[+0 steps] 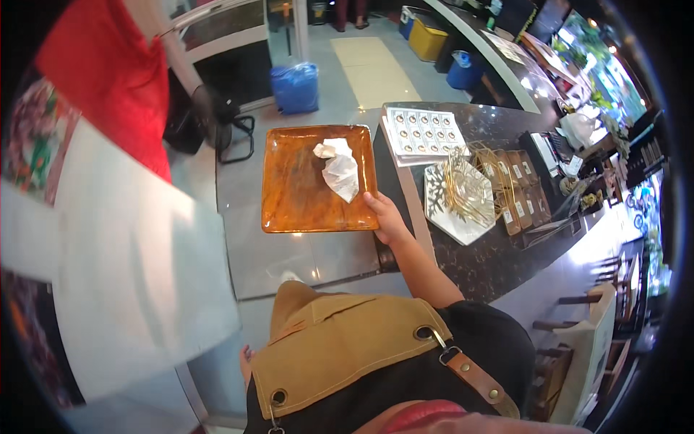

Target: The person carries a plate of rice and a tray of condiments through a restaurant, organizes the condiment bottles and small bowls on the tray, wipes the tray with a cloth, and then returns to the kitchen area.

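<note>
A square, glossy brown tray (pixel 298 179) is held out level in front of me. My right hand (pixel 385 217) grips it at the near right corner, thumb over the rim. Crumpled white paper napkins (pixel 341 173) lie on the tray's right half. My left hand (pixel 246 355) hangs low beside the tan apron (pixel 347 336); only some fingertips and a bit of the arm show, so I cannot make out whether it holds anything.
To the right runs a dark stone counter (pixel 461 271) with a stack of printed sheets (pixel 425 135), a white hexagonal tray (pixel 461 233) of gold decor and a brown numbered organizer (pixel 515 190). A blue plastic-wrapped bundle (pixel 295 89) stands on the floor ahead. A white panel (pixel 135 260) stands close left.
</note>
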A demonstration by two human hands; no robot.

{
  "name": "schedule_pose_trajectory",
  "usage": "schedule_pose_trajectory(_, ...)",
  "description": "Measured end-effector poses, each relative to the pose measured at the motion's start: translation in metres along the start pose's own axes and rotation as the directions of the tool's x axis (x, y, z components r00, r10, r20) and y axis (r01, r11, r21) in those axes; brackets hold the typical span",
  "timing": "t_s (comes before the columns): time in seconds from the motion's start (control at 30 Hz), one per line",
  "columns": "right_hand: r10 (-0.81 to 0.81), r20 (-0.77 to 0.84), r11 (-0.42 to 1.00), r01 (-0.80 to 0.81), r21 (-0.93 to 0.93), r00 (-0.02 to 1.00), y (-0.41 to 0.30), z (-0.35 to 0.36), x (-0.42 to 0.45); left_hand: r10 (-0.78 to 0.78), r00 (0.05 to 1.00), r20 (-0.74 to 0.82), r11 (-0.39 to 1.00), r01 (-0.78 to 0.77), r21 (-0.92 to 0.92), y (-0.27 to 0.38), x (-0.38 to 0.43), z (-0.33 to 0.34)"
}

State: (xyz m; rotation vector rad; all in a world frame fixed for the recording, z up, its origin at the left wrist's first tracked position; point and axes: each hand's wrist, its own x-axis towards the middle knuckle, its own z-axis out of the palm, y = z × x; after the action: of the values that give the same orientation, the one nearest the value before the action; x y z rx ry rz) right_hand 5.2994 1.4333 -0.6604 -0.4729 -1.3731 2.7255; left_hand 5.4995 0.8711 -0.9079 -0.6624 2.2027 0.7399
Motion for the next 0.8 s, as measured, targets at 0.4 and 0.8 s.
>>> schedule_pose_trajectory(0.4,-0.295,-0.371,0.946,0.325,0.019,0.881,-0.086,-0.024,0.234,0.081,0.968,0.239,0.937,-0.155,0.312,0.278,0.285,-0.171)
schedule_pose_trajectory(0.8,-0.341,-0.7,0.902,0.427,-0.057,0.627,-0.18,-0.049,0.372,0.769,0.636,-0.059,0.633,-0.771,-0.066,0.895,0.477,-0.243)
